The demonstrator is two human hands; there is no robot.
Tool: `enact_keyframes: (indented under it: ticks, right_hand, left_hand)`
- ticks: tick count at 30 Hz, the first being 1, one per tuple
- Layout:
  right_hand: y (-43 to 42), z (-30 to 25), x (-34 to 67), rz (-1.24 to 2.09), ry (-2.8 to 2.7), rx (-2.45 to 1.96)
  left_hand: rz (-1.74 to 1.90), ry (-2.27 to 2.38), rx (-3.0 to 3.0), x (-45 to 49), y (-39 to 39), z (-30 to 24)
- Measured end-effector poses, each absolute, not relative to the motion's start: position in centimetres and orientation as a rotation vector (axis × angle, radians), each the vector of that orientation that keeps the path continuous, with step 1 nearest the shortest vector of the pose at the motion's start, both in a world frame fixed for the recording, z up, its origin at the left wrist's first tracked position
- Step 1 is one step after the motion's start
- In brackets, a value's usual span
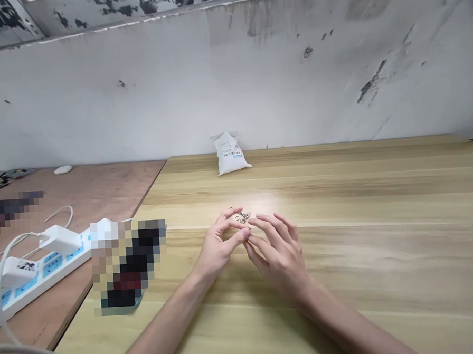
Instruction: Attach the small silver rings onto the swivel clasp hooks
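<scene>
My left hand [221, 241] is closed in a pinch, thumb against fingers, above the light wood table [362, 234]. A small dark bit shows at the thumb tip, too small to name. My right hand [278, 254] meets it there, its thumb and index finger pinched together at the same spot while the other fingers are raised. Whatever lies between the right fingertips is hidden. Just beyond the fingertips is a little cluster of shiny metal pieces [244, 216], ring-like and clasp-like in shape, partly covered by my left fingers.
A white plastic packet [230, 155] with a printed label leans near the wall. To the left, a white power strip [53, 266] with plugs and cables lies across the brown table [114, 186]. A blurred-out dark object [132, 269] is left of my forearm.
</scene>
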State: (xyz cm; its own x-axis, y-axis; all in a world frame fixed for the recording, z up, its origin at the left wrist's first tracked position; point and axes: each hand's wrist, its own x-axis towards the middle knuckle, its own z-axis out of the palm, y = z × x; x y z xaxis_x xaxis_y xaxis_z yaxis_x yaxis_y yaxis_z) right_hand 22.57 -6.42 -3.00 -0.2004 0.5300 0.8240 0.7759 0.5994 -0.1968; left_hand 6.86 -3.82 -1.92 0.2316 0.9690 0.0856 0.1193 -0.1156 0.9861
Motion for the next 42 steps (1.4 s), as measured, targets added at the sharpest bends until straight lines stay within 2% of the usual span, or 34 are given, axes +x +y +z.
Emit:
enact_keyframes:
  ticks: [14,24,32,37,42]
  right_hand:
    - [-5.7,-2.7,25.1,-0.214,-2.069,-1.024]
    - [-5.8,-2.6,25.0,-0.228,-2.103,-0.952]
    - [-6.0,-2.6,24.4,-0.260,-2.113,-0.965]
    - [-5.8,-2.8,24.0,-0.287,-2.112,-0.989]
    - [-4.6,-2.6,26.9,-0.163,-2.183,-1.224]
  left_hand:
    - [0.829,1.097,2.077,5.9,-4.2,-0.4]
    - [0.758,1.016,2.243,5.1,-3.6,-0.8]
    - [0.566,0.975,2.354,4.2,-3.6,0.9]
    - [0.740,1.120,2.353,4.3,-3.4,0.7]
    - [0.932,1.382,2.194,4.4,-1.7,-1.6]
